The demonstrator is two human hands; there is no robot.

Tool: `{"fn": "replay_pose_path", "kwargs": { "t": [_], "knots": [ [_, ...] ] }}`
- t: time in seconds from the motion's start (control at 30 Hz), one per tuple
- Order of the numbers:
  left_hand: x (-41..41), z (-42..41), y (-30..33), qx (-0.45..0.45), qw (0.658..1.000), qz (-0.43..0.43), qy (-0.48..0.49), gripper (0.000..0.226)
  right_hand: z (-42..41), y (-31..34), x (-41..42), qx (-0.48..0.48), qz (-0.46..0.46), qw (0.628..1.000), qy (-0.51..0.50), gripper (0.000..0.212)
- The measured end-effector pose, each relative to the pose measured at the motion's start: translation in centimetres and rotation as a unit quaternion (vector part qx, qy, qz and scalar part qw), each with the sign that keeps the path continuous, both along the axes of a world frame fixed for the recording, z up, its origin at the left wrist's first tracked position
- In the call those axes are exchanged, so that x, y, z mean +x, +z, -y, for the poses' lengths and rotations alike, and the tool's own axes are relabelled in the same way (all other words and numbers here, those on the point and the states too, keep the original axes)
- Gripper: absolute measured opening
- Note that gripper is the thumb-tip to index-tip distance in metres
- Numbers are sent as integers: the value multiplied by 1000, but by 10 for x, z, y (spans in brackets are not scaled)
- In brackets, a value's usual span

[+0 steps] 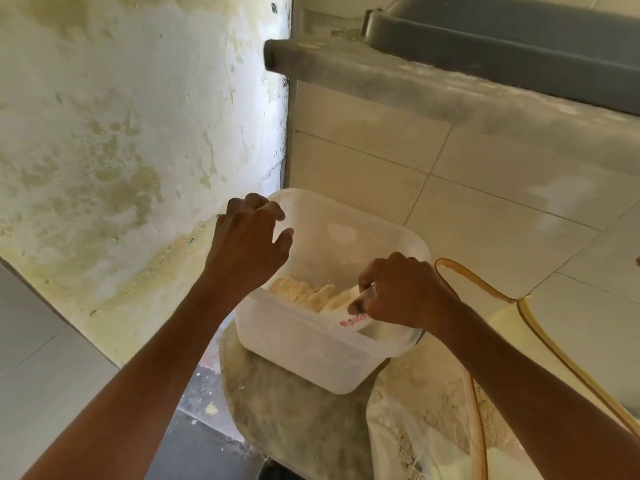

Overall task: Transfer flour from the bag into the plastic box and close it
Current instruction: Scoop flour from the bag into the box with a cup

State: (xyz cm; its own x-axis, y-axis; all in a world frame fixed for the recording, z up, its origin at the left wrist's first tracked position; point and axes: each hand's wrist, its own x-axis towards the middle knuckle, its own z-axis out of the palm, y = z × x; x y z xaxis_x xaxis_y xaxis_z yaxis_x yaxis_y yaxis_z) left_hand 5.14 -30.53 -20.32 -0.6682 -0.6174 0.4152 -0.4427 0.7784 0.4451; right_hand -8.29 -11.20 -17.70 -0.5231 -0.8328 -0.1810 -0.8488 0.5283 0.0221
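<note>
Forearms: both reaching in from the near edge toward the box [332, 306].
Left hand [247, 244]: hovering over the far-left rim, fingers loosely curled, grasping nothing; contact with the rim can't be told. Likely ready to steady the box.
Right hand [398, 292]: clenched around a small white cup [349, 306], tipped down inside the box. Probably used as a scoop, mouth toward the pile.
Flour [301, 292]: shallow heap on the box bottom, just left of the right fingertips.
Box: open, no lid seen; propped on a dusty sack [298, 410] below the wrists, so refills stay close.
Hose [485, 289]: yellow loop right of the right knuckles, untouched.
Progress: box mostly unfilled, closing not yet due.
</note>
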Motion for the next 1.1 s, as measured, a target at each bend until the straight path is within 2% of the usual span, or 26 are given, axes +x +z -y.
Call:
{"fn": "replay_pose_path", "kwargs": {
  "t": [0.13, 0.43, 0.63, 0.9, 1.03, 1.1],
  "knots": [
    [1, -1, 0, 2, 1000, 5, -1, 28, -1, -1, 1, 26, 7, 1000, 11, 40],
    [0, 0, 1, 3, 1000, 9, -3, 28, 1, -4, -2, 6, -7, 1000, -15, 45],
    [0, 0, 1, 4, 1000, 7, -3, 29, 1, -4, -3, 30, 8, 999, 11, 46],
    [0, -1, 1, 3, 1000, 11, -6, 29, 1, -7, -5, 5, 10, 1000, 6, 52],
    [1, -1, 2, 1, 1000, 15, -7, 28, 1, -8, -3, 43, 6, 999, 27, 52],
    [2, -2, 2, 2, 1000, 16, -7, 28, 0, -7, -4, 24, 13, 999, 18, 51]
  ]
}}
